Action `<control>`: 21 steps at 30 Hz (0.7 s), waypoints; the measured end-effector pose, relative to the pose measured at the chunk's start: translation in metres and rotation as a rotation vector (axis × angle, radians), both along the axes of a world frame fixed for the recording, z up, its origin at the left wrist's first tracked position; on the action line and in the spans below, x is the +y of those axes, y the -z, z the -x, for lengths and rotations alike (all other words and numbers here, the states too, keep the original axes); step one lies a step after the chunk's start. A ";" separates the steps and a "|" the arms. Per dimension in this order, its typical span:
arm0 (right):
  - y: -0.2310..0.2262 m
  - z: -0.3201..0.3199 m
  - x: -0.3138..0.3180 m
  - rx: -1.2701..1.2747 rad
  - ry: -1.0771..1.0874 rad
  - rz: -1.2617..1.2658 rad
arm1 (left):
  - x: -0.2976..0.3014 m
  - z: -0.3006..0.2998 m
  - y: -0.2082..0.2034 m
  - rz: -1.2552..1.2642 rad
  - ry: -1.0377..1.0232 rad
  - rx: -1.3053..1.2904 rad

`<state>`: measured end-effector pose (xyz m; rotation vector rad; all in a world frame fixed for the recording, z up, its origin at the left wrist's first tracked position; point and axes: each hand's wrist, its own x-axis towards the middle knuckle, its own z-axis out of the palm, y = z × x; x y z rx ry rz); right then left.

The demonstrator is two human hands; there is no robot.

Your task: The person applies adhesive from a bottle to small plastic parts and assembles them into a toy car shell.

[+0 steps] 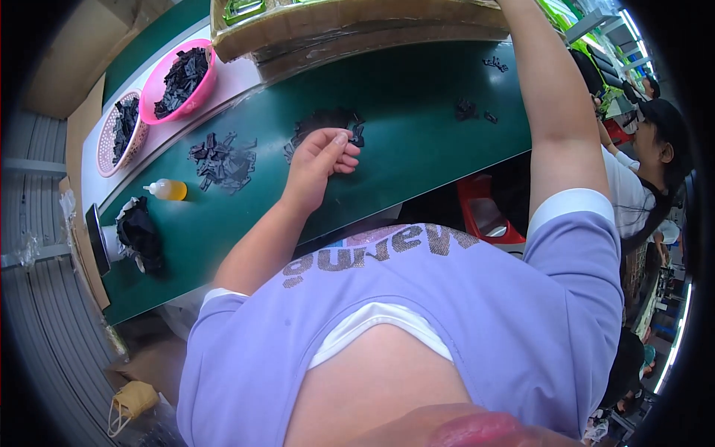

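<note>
At the far left end of the long dark green work table [402,127], a round white openwork plastic basket [112,141] of small black parts is sitting beside a round pink plastic basket [195,93] that is also holding small black parts, both on a white strip along the table's far edge. Nearer the table's near edge, a crumpled black cloth [139,232] is lying on a white wrapping next to a dark round disc, and a small clear squeeze bottle of yellow liquid [170,190] is lying on its side just past it. A loose heap of small black plastic pieces [222,160] is lying in the middle of the table, just left of the person's left hand [319,162]. That hand is hovering over a second scatter of black pieces [328,119], its fingers curling inward with the thumb meeting the fingertips; whether it is pinching a piece, I cannot tell. Further right, a few stray black pieces [468,110] are lying near the far edge. The person's right arm [555,112] is reaching up over the stacked brown cardboard trays [350,26] at the far edge, and the hand is running out of view. At the right, a co-worker in a black cap [663,119] is sitting along the same table.
</note>
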<state>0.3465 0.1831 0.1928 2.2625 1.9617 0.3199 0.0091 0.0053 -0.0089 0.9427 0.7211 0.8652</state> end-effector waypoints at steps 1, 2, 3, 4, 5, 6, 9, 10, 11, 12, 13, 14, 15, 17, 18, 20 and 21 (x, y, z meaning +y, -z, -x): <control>0.000 -0.004 0.003 0.047 -0.017 0.018 | 0.000 0.000 0.000 -0.011 0.004 0.009; 0.001 -0.009 0.004 0.095 -0.034 0.035 | -0.001 0.001 0.000 -0.013 0.008 0.013; 0.002 -0.008 0.000 0.094 -0.040 0.036 | -0.001 0.002 0.001 -0.012 0.002 0.013; 0.005 -0.008 -0.006 0.270 -0.050 -0.020 | -0.002 0.004 0.002 -0.006 -0.002 0.013; 0.006 -0.008 -0.012 0.447 -0.060 -0.075 | -0.001 0.005 0.003 -0.001 -0.007 0.015; 0.007 -0.013 -0.018 0.448 -0.058 -0.069 | -0.003 0.005 0.003 0.006 -0.006 0.015; 0.007 -0.012 -0.047 0.793 -0.036 -0.488 | -0.003 0.002 0.000 -0.014 0.004 0.031; 0.015 -0.018 -0.043 0.941 -0.075 -0.659 | -0.003 0.001 0.000 -0.029 0.010 0.036; 0.022 -0.027 -0.040 1.086 -0.112 -0.834 | -0.003 0.001 0.000 -0.044 0.018 0.040; 0.018 -0.030 -0.048 1.086 -0.105 -0.831 | -0.003 0.000 0.000 -0.039 0.021 0.043; 0.006 -0.028 -0.059 1.228 -0.156 -0.761 | -0.004 0.001 0.000 -0.047 0.022 0.052; 0.000 -0.029 -0.064 1.366 -0.206 -0.688 | -0.005 0.002 0.000 -0.056 0.024 0.060; 0.003 -0.044 -0.063 1.361 -0.196 -0.696 | -0.006 0.001 0.000 -0.057 0.036 0.059; 0.011 -0.078 -0.054 2.033 -0.338 -0.949 | -0.006 -0.003 -0.001 -0.069 0.049 0.071; 0.001 -0.020 -0.080 2.100 -0.325 -0.899 | -0.008 0.003 0.000 -0.063 0.018 0.076; 0.005 -0.023 -0.118 2.150 -0.494 -0.602 | -0.009 0.002 0.000 -0.118 0.071 0.120; 0.014 -0.024 -0.132 2.185 -0.658 -0.276 | -0.011 0.000 0.000 -0.117 0.075 0.118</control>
